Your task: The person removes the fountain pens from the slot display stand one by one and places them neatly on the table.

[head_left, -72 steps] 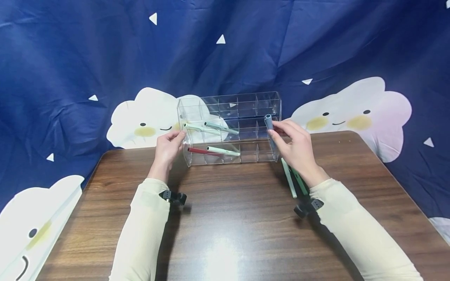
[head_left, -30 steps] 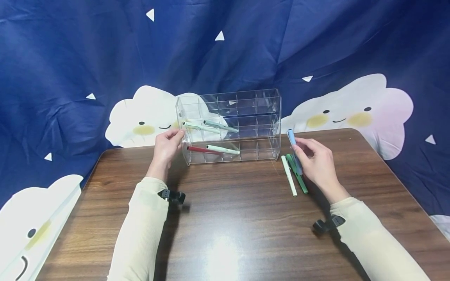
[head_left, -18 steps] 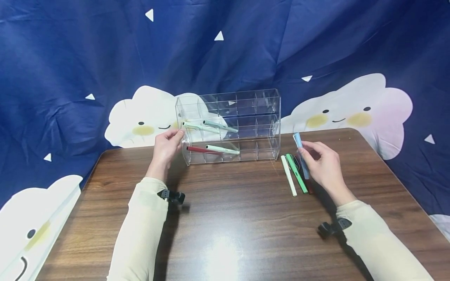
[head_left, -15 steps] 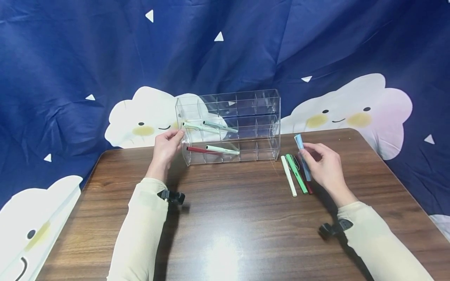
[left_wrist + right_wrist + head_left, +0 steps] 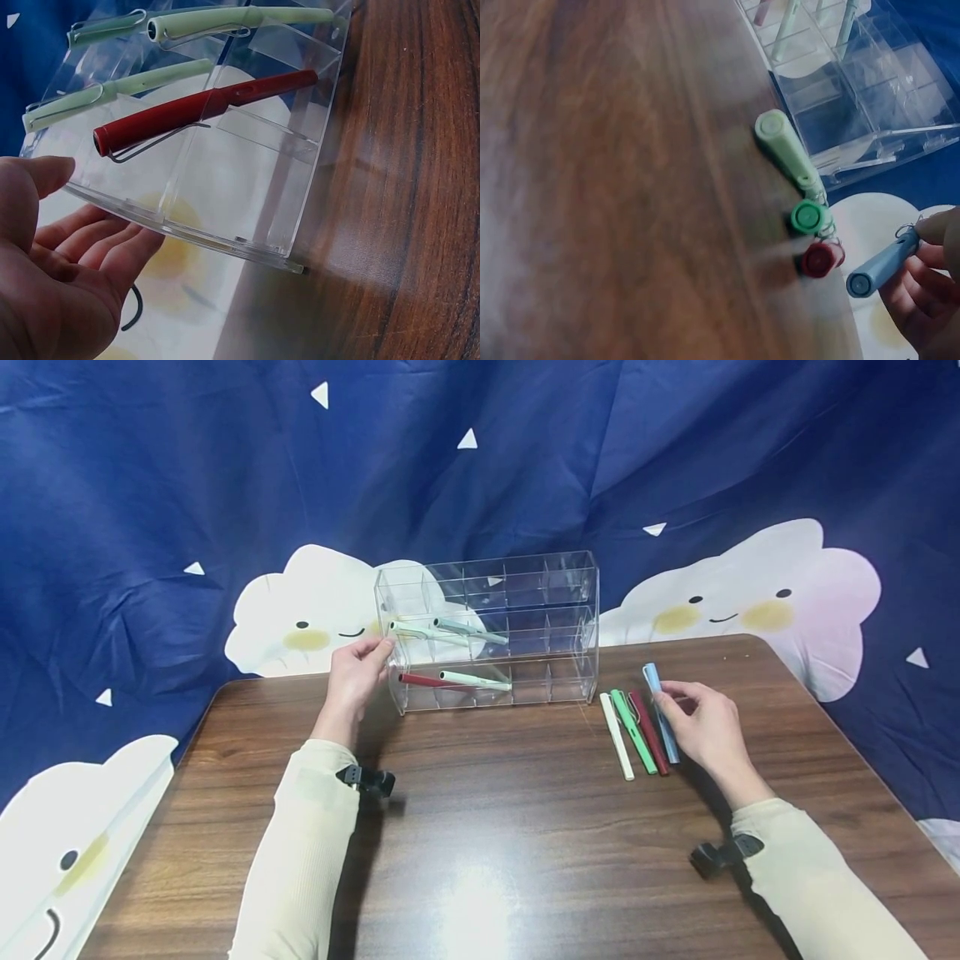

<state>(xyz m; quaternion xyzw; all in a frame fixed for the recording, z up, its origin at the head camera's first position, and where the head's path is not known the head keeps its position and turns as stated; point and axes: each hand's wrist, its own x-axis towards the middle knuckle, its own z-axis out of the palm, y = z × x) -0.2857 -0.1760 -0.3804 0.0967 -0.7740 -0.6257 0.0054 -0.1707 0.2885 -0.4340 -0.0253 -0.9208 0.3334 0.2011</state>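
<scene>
My right hand (image 5: 708, 731) pinches a light blue pen (image 5: 667, 737) between thumb and fingers, its clip end tilted up and its lower end close over the table. To its left lie a dark red pen (image 5: 649, 735), a green pen (image 5: 633, 732) and a whitish-green pen (image 5: 617, 737), side by side. My left hand (image 5: 352, 683) grips the left side panel of a clear tiered pen organizer (image 5: 187, 238), thumb on one face, fingers on the other. The organizer's compartments hold a red pen (image 5: 172, 116), pale green pens (image 5: 202, 22) and a teal-green pen (image 5: 471, 630).
The wooden table (image 5: 480, 810) has a far edge just behind the organizer. A blue curtain (image 5: 525, 460) with white clouds hangs behind. Black wrist cameras sit on both cuffs (image 5: 315, 777).
My right hand has carried the blue pen from the organizer's right end rightward and down beside the row of pens, uncovering the dark red pen. My left hand stays on the organizer.
</scene>
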